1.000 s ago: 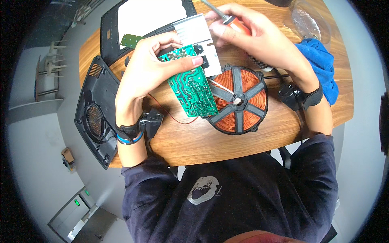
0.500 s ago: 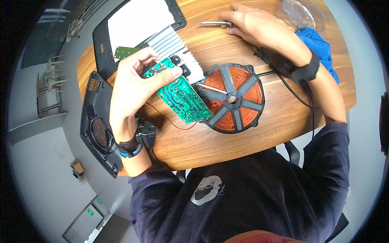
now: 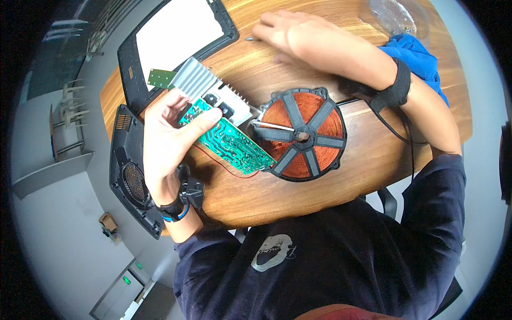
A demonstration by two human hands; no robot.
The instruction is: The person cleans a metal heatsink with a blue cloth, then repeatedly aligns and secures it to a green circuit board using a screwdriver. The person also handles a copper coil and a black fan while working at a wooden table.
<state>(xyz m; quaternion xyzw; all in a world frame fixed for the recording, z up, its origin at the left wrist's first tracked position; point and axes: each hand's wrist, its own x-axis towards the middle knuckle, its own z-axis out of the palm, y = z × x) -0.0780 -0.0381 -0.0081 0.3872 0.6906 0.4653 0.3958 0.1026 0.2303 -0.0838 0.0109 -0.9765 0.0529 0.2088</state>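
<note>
My left hand [image 3: 169,128] is closed on the edge of a green circuit board [image 3: 234,146], its thumb on the soldered face. A finned silver heat sink [image 3: 200,80] is joined to the board and tilts with it. The board's lower corner is beside a round copper induction coil [image 3: 326,120] with black spokes. Farther off, my right hand [image 3: 293,34] is over the table with its fingers stretched out and the thumb apart. Just past its fingertips shows the metal tip of a thin tool [image 3: 249,39]; the hand hides the rest.
A black-framed panel with a white sheet [image 3: 178,34] lies at the far left, a small green board [image 3: 160,78] on it. Nearer is a black housing with a round grille [image 3: 130,178]. At right are a blue cloth [image 3: 410,56], black cable [image 3: 392,125] and clear plastic [image 3: 393,16].
My right hand has moved left, spreading its fingers and covering the tool it was gripping. My left hand has shifted a little left and nearer with the circuit board, whose tilt has changed.
</note>
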